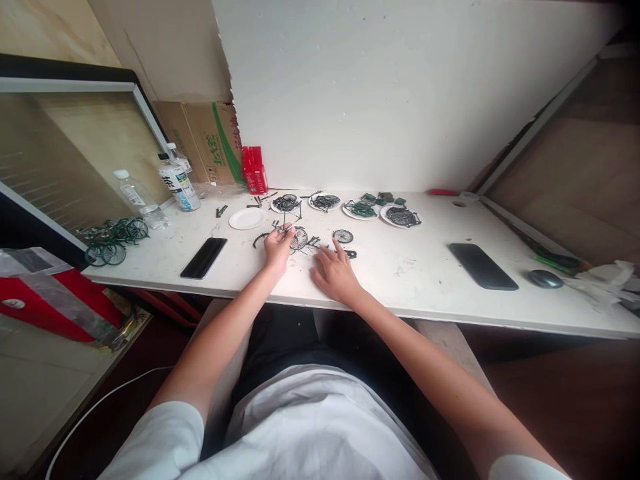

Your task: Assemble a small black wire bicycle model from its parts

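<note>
My left hand [280,247] pinches a thin dark miniature bicycle frame [293,212], which rises above its fingertips. Beside those fingers is a small spoked wheel [299,238], with a curved dark part [260,239] on the left. My right hand [336,268] rests on the white table, fingers spread, with nothing visible held in it. Its index fingertip reaches the near edge of a loose spoked wheel [343,236]. Small dark parts [313,242] lie between the hands, and another dark piece [352,254] sits just right of the right hand.
Plates of dark parts [325,201] and green parts [361,209] line the back, near a bare white plate [247,219]. Green miniature bicycles [116,239], bottles [179,183] and a phone [204,258] are left. A black phone-like slab [483,266] and a mouse [545,279] are right.
</note>
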Demonstrator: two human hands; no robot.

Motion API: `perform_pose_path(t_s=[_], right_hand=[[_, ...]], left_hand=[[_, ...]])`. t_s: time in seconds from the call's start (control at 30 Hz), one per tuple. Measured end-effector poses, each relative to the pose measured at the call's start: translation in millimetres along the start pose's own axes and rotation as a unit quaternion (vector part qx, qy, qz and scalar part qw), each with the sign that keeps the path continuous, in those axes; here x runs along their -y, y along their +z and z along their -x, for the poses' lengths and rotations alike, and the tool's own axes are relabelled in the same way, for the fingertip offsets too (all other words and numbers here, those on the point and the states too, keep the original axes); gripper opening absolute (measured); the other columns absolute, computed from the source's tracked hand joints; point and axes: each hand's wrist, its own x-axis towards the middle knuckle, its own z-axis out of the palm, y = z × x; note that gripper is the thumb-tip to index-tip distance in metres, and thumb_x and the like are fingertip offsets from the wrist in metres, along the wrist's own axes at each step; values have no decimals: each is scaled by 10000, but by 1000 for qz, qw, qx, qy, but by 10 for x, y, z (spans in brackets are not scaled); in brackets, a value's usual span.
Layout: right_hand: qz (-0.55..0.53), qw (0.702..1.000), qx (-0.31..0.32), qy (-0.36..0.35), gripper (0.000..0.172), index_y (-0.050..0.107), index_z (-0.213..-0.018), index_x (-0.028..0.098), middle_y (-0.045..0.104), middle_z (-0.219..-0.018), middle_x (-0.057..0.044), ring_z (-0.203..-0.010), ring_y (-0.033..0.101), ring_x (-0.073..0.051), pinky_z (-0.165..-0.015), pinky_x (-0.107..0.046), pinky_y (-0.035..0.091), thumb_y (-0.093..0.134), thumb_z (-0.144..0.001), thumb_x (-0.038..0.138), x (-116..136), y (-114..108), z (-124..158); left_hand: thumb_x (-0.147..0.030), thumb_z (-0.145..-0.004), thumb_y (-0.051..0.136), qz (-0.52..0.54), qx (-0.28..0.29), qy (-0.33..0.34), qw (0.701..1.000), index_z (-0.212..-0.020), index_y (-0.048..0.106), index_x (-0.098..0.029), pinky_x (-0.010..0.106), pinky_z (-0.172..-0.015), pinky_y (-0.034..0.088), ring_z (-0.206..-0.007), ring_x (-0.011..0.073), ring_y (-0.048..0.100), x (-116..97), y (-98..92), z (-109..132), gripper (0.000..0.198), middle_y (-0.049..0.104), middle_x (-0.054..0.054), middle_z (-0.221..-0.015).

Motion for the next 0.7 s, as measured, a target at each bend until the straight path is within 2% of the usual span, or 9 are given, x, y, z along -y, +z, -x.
perform_pose_path(t_s=[0.13, 0.47, 0.7], right_hand=[[-5, 1000, 1, -5, 391, 698, -1297, 148, 650, -1428, -164, -1581, 243, -465, -1261, -642, 299, 537, -1024, 377, 14, -19, 0], [21, 999, -17, -28, 330, 701, -1258, 124, 668, -1324, -188, -1440, 415, -417, -1166, -583, 421, 528, -1043, 304, 16, -20, 1], [-22, 998, -49, -34, 276, 741, -1181, 140, 714, -1249, -179, -1311, 530, -374, -1119, -555, 465, 526, -1030, 227, 5, -53, -29]], left_hand=[[-295, -832, 862, 2, -1, 1, 1000, -1171, 737, -127, 330, -867, 590, -1125, 273, 719, -6, 1, 6, 398, 768, 173, -1213], [-281, -821, 867, 13, 1, -7, 1000, -1147, 744, -127, 278, -778, 579, -1064, 243, 726, -16, 11, 15, 381, 765, 164, -1217], [-303, -819, 865, 1, 0, -1, 1000, -1156, 742, -128, 278, -756, 575, -1000, 225, 727, 20, -4, -13, 398, 771, 153, -1176]])
